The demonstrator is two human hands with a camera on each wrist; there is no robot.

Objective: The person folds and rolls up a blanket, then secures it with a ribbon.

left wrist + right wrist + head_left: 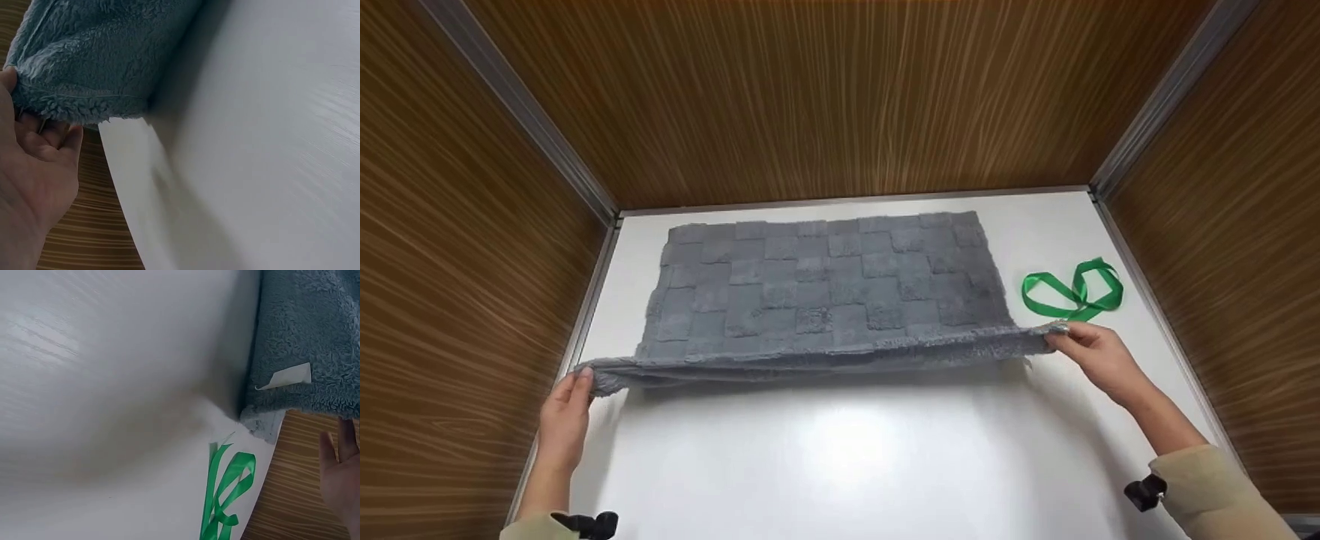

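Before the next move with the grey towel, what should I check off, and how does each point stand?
1. Left hand grips the towel's near left corner: ok.
2. Right hand pinches the near right corner: ok.
3. Near edge lifted off the white table, fairly level between the hands: ok.
4. Far edge lying flat by the back wall: ok.
5. Green ribbon apart from the towel, beside the right hand: ok.
6. White tag secure on the towel: cannot tell.

The towel hides the right hand fingertips at its corner.
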